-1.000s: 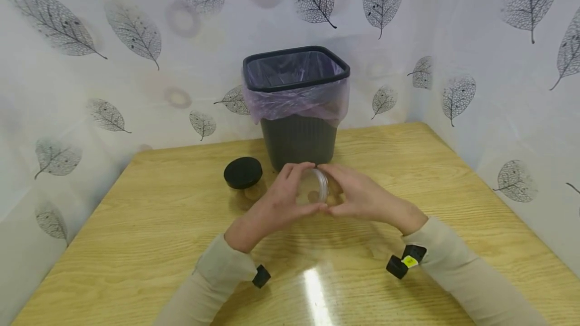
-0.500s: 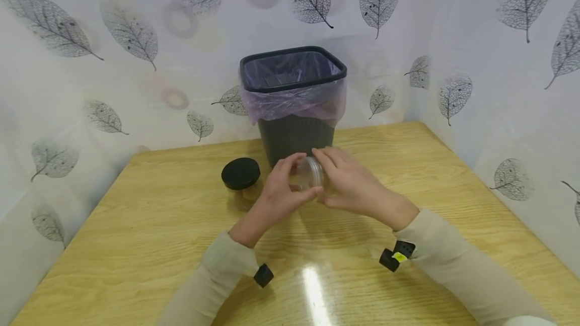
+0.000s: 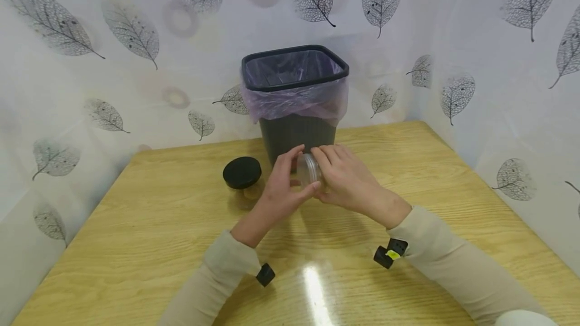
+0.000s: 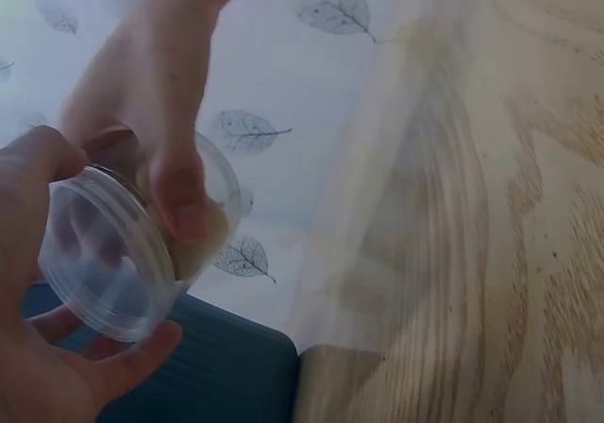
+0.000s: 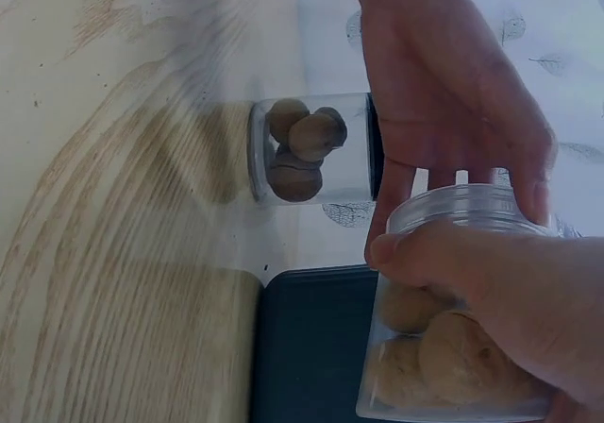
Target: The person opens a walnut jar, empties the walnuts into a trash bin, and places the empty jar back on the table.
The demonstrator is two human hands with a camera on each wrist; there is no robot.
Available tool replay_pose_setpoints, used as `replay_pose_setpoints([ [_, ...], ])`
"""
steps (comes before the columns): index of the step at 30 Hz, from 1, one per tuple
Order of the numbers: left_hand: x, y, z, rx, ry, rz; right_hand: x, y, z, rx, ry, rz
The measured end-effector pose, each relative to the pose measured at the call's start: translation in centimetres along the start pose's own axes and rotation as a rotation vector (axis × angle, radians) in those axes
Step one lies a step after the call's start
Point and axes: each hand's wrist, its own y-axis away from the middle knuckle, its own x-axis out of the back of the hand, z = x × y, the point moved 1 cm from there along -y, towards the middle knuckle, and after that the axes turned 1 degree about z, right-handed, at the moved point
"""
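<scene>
Both hands hold a clear plastic jar [image 3: 309, 171] just in front of the bin, tipped onto its side in the head view. My left hand [image 3: 281, 181] has its thumb and fingers around the clear ribbed lid [image 4: 109, 262]. Around the jar's body curls my right hand [image 3: 351, 177], its thumb lying along the wall in the right wrist view. Several round tan-brown pieces [image 5: 461, 355] show inside. To the left, a second clear jar with a black lid [image 3: 242, 172] stands upright, holding several darker brown round pieces [image 5: 294, 182].
A dark bin [image 3: 296, 137] with a purple liner stands at the table's back edge, close behind the hands. The wood-grain table [image 3: 149, 245] reaches to leaf-printed sheeting [image 3: 181, 64] at the back and sides.
Both hands have shifted slightly away from the body with the jar, toward the bin. The right hand has rolled over the jar, its knuckles now higher. The black-lidded jar stays put.
</scene>
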Motion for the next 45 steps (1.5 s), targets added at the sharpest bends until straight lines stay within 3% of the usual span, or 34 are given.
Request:
replay_pose_setpoints([
  [5,-0.2,0.0,-0.2,-0.060,-0.032,0.022,0.2,-0.2,0.1,-0.011,-0.004,-0.003],
  [13,0.0,0.1,-0.4,0.010,0.022,0.018,0.4,-0.4,0.0,-0.018,-0.002,-0.043],
  [16,-0.1,0.0,-0.4,0.000,-0.023,0.007,0.4,-0.5,-0.1,-0.013,0.004,-0.037],
  [20,-0.4,-0.1,-0.3,-0.068,-0.137,0.015,0.4,-0.6,-0.1,-0.005,0.015,-0.017],
  [24,-0.9,-0.2,-0.4,-0.155,-0.228,0.086,0.6,-0.8,-0.2,-0.012,-0.001,-0.016],
  [31,-1.8,-0.3,-0.3,-0.227,-0.363,0.255,0.8,-1.2,-0.5,-0.036,-0.044,-0.044],
  [38,-2.1,-0.2,-0.3,-0.207,-0.405,0.268,0.6,-1.1,-0.9,-0.028,-0.014,-0.039],
  [45,-2.3,0.0,-0.5,-0.152,-0.381,0.248,0.3,-0.9,-1.0,-0.022,-0.015,-0.042],
])
